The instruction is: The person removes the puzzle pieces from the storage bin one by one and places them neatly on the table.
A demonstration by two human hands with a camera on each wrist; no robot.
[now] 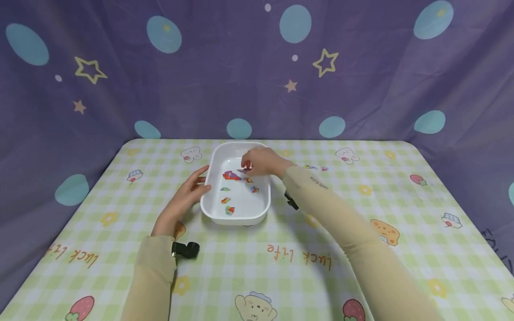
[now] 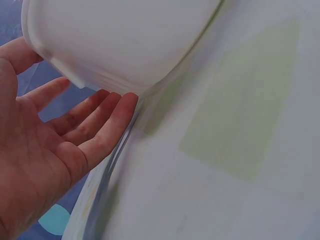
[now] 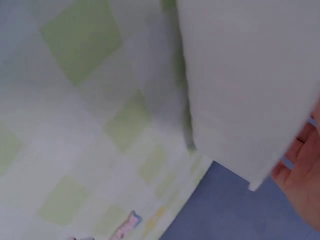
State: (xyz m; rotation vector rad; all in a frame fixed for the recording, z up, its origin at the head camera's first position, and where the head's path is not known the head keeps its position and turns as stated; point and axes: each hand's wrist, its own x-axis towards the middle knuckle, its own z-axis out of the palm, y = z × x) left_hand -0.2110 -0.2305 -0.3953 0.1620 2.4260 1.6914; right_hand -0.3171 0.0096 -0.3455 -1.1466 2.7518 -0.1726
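A white rectangular plastic tub point(image 1: 236, 220) stands on the table, with several small, flat, brightly coloured pieces scattered over its floor. The largest is a red piece point(image 1: 230, 175) with blue patches. My left hand point(image 1: 182, 198) touches the tub's left side with loosely extended fingers; in the left wrist view its fingertips point(image 2: 131, 102) lie against the outer wall. Over the right rim, my right hand point(image 1: 261, 162) reaches inside, its bent fingers pointing down at a small coloured piece point(image 1: 242, 170). Whether they pinch it cannot be told. The tub wall point(image 3: 245, 90) hides most of this hand in the right wrist view.
Right of the tub, two small colourful pieces point(image 1: 310, 167) lie near the back of the table. A green-and-white checked cloth point(image 1: 225, 276) printed with cartoons covers the tabletop. A purple patterned curtain point(image 1: 257, 71) hangs behind it. Each wrist wears a black camera point(image 1: 188, 249).
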